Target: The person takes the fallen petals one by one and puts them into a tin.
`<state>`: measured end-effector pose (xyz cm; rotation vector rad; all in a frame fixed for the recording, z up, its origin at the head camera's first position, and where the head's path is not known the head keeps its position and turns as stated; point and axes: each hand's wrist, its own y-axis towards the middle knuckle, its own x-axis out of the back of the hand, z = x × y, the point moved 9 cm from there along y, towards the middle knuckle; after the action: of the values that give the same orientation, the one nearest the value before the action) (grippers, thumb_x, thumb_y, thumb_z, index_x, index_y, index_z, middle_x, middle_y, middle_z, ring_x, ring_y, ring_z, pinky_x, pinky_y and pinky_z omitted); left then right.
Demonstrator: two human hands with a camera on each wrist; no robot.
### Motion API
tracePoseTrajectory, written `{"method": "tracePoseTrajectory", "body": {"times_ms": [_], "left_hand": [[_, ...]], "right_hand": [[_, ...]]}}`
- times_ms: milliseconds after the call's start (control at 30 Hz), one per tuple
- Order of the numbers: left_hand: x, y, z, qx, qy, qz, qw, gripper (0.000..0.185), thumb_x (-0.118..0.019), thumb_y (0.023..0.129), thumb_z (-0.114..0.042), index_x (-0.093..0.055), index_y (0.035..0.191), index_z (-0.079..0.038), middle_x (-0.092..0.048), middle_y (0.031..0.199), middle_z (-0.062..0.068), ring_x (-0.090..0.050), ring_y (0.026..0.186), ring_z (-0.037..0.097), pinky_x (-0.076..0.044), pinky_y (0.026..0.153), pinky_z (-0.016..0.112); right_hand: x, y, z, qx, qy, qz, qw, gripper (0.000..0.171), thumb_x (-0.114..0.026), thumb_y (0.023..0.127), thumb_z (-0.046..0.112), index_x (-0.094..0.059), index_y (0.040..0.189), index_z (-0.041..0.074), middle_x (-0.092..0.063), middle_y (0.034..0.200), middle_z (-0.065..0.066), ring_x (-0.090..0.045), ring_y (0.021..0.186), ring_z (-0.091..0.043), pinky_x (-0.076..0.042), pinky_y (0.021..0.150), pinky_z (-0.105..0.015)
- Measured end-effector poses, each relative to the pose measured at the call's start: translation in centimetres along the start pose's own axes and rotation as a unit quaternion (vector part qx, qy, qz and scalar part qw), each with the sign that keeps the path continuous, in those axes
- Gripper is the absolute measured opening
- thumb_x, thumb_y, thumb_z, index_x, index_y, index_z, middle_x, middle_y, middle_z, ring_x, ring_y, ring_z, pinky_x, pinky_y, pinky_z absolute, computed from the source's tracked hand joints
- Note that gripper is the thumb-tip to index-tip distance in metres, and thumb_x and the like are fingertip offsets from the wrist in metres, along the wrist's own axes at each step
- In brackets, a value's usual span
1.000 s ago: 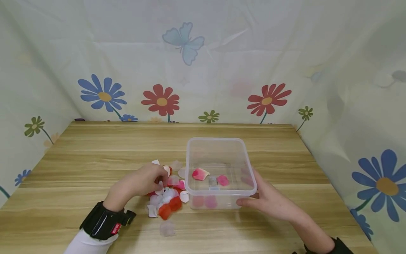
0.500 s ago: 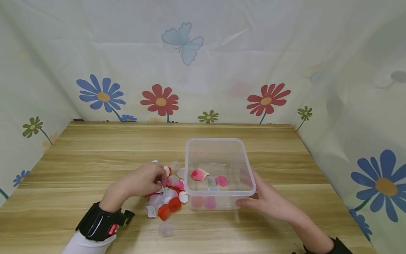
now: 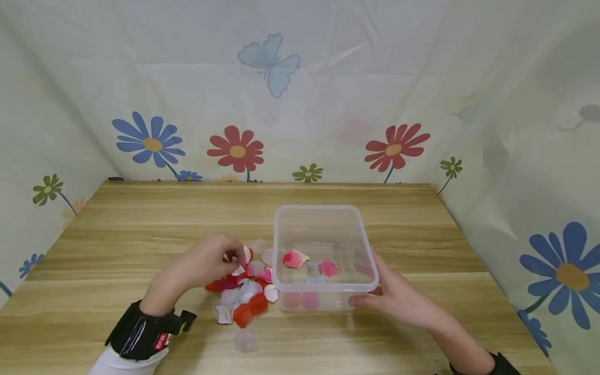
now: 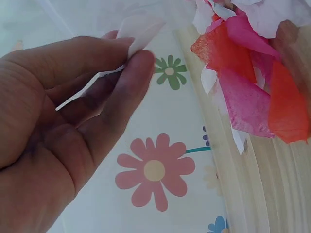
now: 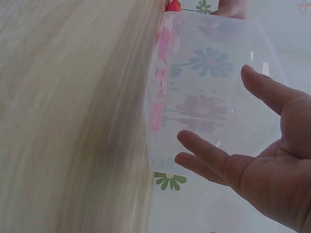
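A heap of red, pink and white petals (image 3: 244, 298) lies on the wooden table (image 3: 140, 224) just left of a clear plastic box (image 3: 323, 208). My left hand (image 3: 240, 256) hovers over the heap's far side, and in the left wrist view this left hand (image 4: 138, 46) pinches a white petal (image 4: 141, 26) between thumb and fingers, with the petal heap (image 4: 243, 73) beyond. Inside the box lie a pink-and-white petal (image 3: 295, 257) and a pink petal (image 3: 329, 267). My right hand (image 3: 370, 289) rests against the box's near right corner; in the right wrist view its fingers (image 5: 204, 155) lie fairly straight along the box (image 5: 209, 63).
One pale petal (image 3: 246, 340) lies alone near the front edge, below the heap. Flower-printed cloth walls (image 3: 300, 104) close in the table at the back and on both sides. Bare wood stretches behind the box and to the far left.
My left hand has risen slightly off the heap and drawn back toward the far side, with a white petal between its fingertips. The right hand and the box have stayed put.
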<state>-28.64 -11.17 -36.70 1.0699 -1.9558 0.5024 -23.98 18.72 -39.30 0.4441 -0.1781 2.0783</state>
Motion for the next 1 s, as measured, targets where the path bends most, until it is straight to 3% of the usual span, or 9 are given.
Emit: {"method": "tracePoseTrajectory", "body": {"times_ms": [233, 400, 533, 700, 1000], "left_hand": [[2.1, 0.2, -2.0, -0.026, -0.006, -0.092, 0.9954, 0.017, -0.079, 0.086, 0.002, -0.076, 0.096, -0.011, -0.069, 0.091, -0.004, -0.065, 0.082, 0.015, -0.060, 0.075, 0.031], [3.5, 0.3, -4.2, -0.068, -0.017, -0.167, 0.9834, 0.018, -0.081, 0.085, 0.004, -0.077, 0.098, -0.009, -0.072, 0.094, -0.001, -0.069, 0.084, 0.014, -0.061, 0.076, 0.032], [4.1, 0.3, -5.7, -0.092, -0.021, -0.204, 0.9744, 0.017, -0.082, 0.085, 0.003, -0.077, 0.098, -0.008, -0.072, 0.095, -0.001, -0.070, 0.084, 0.013, -0.061, 0.076, 0.032], [4.1, 0.6, -7.1, -0.109, -0.052, -0.219, 0.9681, 0.017, -0.081, 0.086, 0.003, -0.077, 0.100, -0.007, -0.071, 0.097, -0.001, -0.069, 0.086, 0.013, -0.060, 0.077, 0.030], [3.2, 1.3, -9.4, -0.159, -0.081, -0.213, 0.9607, 0.019, -0.081, 0.086, 0.003, -0.077, 0.101, -0.007, -0.071, 0.097, -0.002, -0.068, 0.087, 0.009, -0.059, 0.078, 0.025]], "right_hand": [[0.3, 0.1, 0.5, 0.004, -0.003, 0.000, 1.000, 0.107, -0.083, 0.087, 0.008, -0.011, 0.165, 0.027, -0.035, 0.155, -0.022, -0.049, 0.128, -0.049, -0.057, 0.090, -0.039], [0.4, 0.2, 0.5, -0.001, -0.005, 0.000, 1.000, 0.107, -0.082, 0.088, 0.008, -0.010, 0.165, 0.027, -0.035, 0.155, -0.022, -0.050, 0.127, -0.049, -0.056, 0.090, -0.038], [0.4, 0.1, 0.4, -0.001, -0.004, -0.002, 1.000, 0.108, -0.082, 0.088, 0.008, -0.010, 0.165, 0.026, -0.035, 0.156, -0.024, -0.049, 0.128, -0.049, -0.055, 0.091, -0.036], [0.2, 0.0, 0.2, 0.004, 0.000, 0.001, 1.000, 0.106, -0.083, 0.088, 0.011, -0.011, 0.165, 0.023, -0.035, 0.154, -0.026, -0.049, 0.126, -0.050, -0.056, 0.089, -0.036], [-0.3, -0.1, 0.2, 0.002, 0.016, 0.010, 1.000, 0.107, -0.082, 0.089, 0.008, -0.009, 0.165, 0.025, -0.035, 0.153, -0.027, -0.051, 0.123, -0.051, -0.057, 0.087, -0.037]]}}
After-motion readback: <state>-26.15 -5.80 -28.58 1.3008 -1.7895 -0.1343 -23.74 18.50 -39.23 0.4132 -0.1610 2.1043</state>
